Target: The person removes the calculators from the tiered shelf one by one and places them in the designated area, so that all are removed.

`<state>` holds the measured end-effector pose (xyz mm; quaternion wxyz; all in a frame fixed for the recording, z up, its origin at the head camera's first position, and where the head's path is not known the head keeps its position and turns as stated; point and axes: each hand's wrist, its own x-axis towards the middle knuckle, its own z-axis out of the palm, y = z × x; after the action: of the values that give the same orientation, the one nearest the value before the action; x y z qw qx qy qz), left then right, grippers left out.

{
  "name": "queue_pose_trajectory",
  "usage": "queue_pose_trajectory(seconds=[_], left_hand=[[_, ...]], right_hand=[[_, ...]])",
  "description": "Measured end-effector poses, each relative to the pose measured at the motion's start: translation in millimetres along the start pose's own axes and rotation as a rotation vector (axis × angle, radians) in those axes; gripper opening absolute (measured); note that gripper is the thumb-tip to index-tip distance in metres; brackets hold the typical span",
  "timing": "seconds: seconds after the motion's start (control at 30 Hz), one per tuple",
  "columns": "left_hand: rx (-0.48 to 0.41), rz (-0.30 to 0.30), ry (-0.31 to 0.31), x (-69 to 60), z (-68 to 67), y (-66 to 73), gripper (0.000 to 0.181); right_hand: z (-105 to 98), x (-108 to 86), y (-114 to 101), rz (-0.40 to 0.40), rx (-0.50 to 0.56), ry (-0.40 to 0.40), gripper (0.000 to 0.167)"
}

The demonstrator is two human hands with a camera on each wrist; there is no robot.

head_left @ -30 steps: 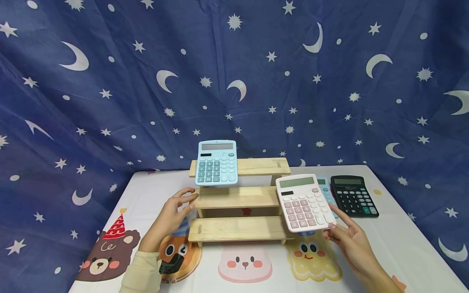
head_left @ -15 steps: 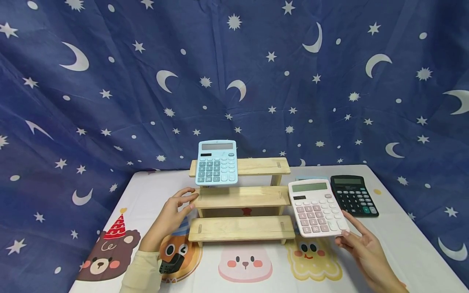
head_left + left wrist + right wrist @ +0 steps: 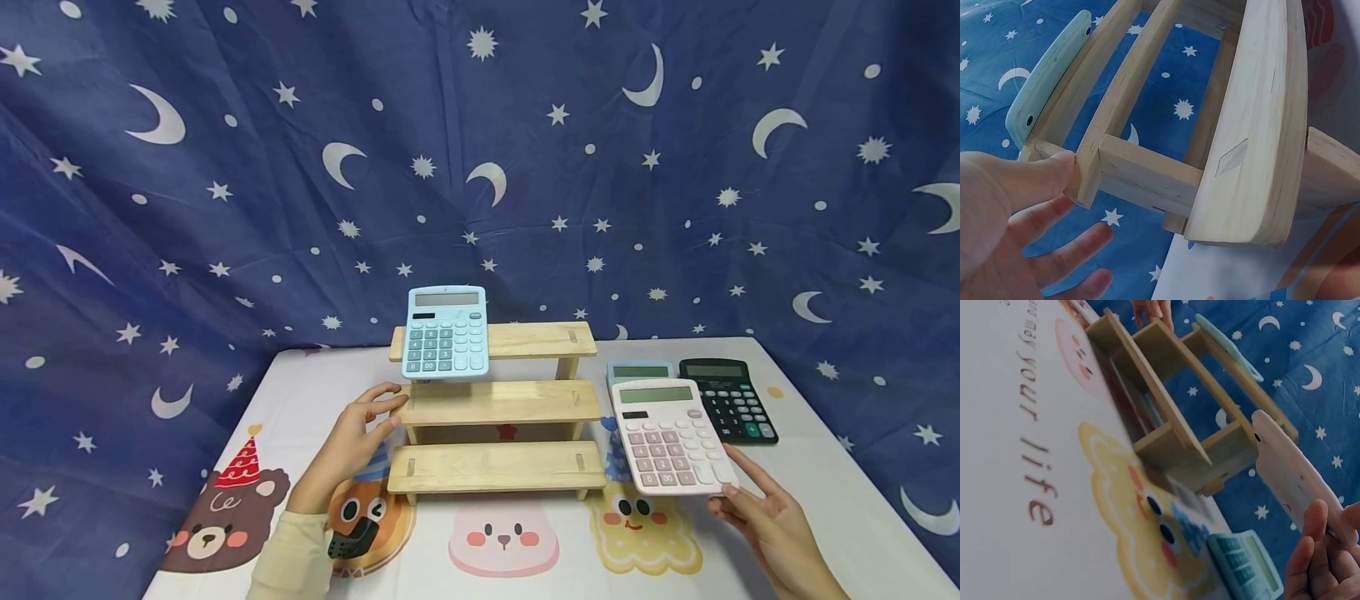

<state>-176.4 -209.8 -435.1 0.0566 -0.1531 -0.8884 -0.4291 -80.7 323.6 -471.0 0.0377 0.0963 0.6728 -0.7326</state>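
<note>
My right hand [image 3: 776, 521] pinches the lower right corner of a white calculator with pink keys [image 3: 671, 437], thumb in front and fingers behind. In the right wrist view that calculator [image 3: 1297, 478] is off the table, seen from its back and edge. My left hand [image 3: 352, 442] grips the left end of the middle board of a three-tier wooden shelf [image 3: 498, 467]; the left wrist view has the thumb on top of the board end. A light blue calculator [image 3: 446, 333] leans upright on the top tier's left side.
Right of the shelf, another blue calculator [image 3: 637, 372] lies on the table, partly covered by the white one in the head view. Beside it lies a black calculator [image 3: 738, 417]. A starry blue cloth [image 3: 540, 167] hangs behind the white, cartoon-printed tablecloth [image 3: 840, 517].
My right hand has carried the white calculator rightward and nearer to me, away from the shelf's right end. The left hand has kept its place on the shelf.
</note>
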Motion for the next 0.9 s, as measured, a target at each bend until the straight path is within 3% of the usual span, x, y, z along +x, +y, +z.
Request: queue_pose_trajectory(seconds=[0.17,0.3,0.47,0.77,0.9], left_hand=[[-0.001,-0.004,-0.005,0.2,0.9,-1.7,0.034],[0.0,-0.014,-0.008,0.6,0.5,-2.1,0.035],[0.006,0.002,0.005,0.2,0.8,-1.1,0.033],[-0.007,0.002,-0.002,0.4,1.5,-2.8,0.034],[-0.003,-0.005,-0.007,1.0,1.3,-4.0,0.035]], right_hand=[[-7,0.9,13,-0.04,-0.018,0.005,0.074],[-12,3.0,24,-0.023,-0.032,0.016,0.072],[-15,5.1,29,0.062,-0.067,0.04,0.073],[-17,11.9,31,0.291,-0.214,0.092,0.071],[-18,12.9,32,0.329,-0.206,0.098,0.07]])
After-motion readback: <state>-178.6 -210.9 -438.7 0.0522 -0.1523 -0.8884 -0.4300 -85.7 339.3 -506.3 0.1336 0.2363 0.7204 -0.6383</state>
